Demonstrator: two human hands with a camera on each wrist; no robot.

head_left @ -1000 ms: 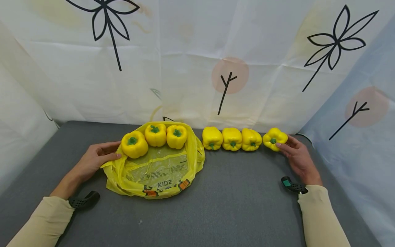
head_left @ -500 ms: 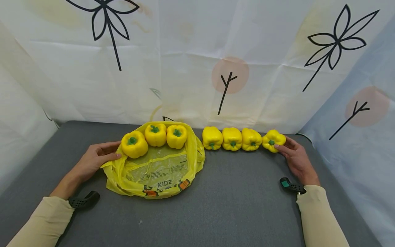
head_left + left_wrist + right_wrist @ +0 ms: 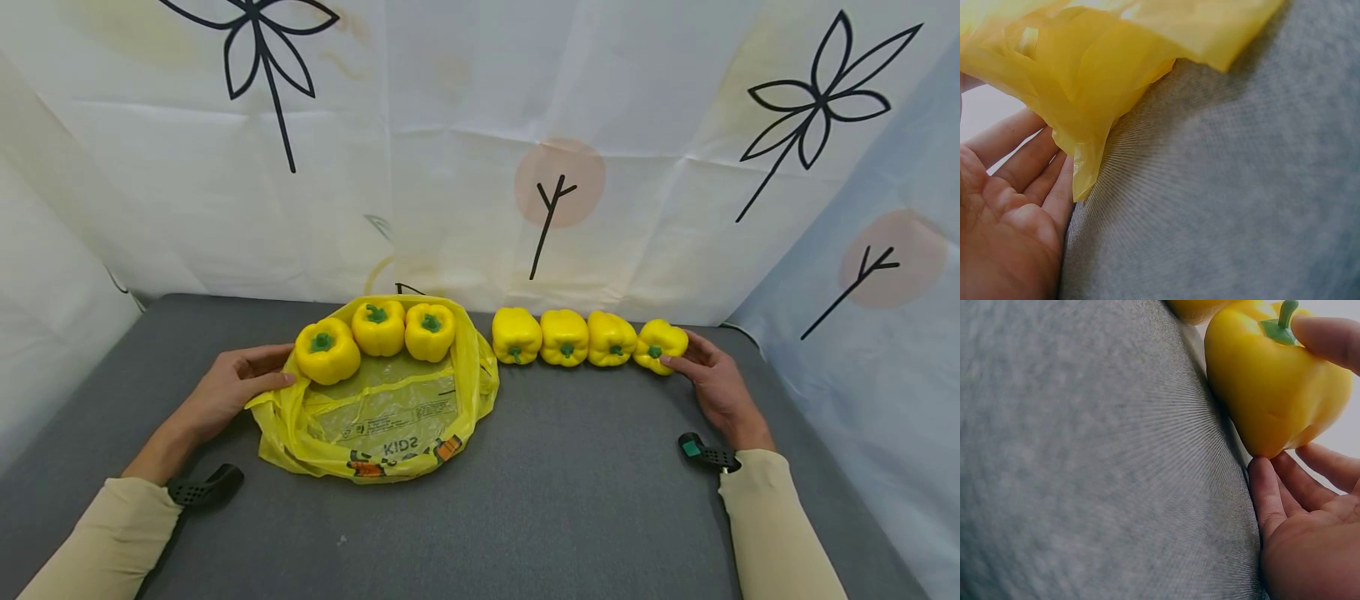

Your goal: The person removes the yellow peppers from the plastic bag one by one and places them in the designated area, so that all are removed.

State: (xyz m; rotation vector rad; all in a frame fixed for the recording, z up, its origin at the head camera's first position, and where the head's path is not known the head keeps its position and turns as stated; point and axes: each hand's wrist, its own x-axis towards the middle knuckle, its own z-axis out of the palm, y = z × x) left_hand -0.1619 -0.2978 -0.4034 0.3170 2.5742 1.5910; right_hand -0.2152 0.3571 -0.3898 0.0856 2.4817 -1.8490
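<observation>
A yellow plastic bag lies spread on the left half of the table, with a rolled rim and three yellow bell peppers standing inside along its far side. My left hand holds the bag's left edge, thumb at the rim beside the nearest pepper. In the left wrist view the fingers lie behind the yellow plastic. At the right, my right hand grips a yellow bell pepper, its thumb by the green stem and the other fingers behind and below. This pepper is at the end of a row.
Three more bell peppers lie on their sides in line, stems toward me, between the bag and the held pepper. The grey table reaches back to a white printed cloth, and other cloth hangs at both sides.
My right hand has shifted slightly left with the bell pepper, bringing it up beside the row's end. My left hand and the bag have stayed still.
</observation>
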